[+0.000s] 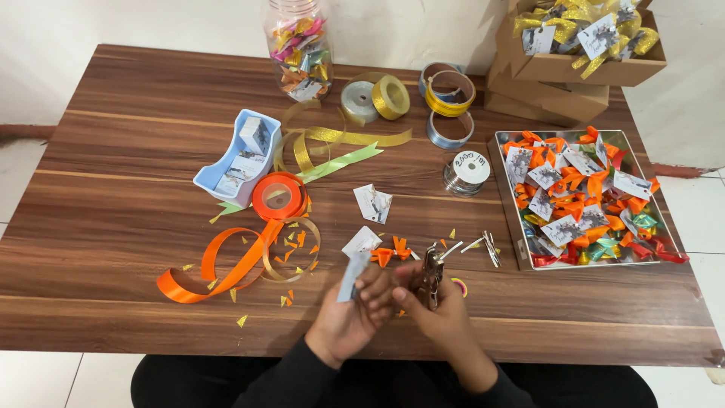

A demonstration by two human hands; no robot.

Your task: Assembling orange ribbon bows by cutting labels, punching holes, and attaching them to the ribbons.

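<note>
The small pale rectangular card (353,275) stands nearly upright, long axis tilted up and slightly right, pinched in the fingers of the left hand (349,313) at the table's near edge. Just to its right, the right hand (438,310) is clenched around a small metal hole punch (432,273), its head pointing away. A finished orange ribbon bow (392,251) lies just beyond on the dark wooden table (113,151).

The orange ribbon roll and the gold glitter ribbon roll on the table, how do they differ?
The orange ribbon roll lies flat near the blue plastic tray, a long tail unwound in a loop; the gold glitter ribbon roll stands on edge beside the silver roll, fully wound. Orange is smooth and glossy, gold sparkly. Both sit on the wooden table, untouched by either hand.
</note>
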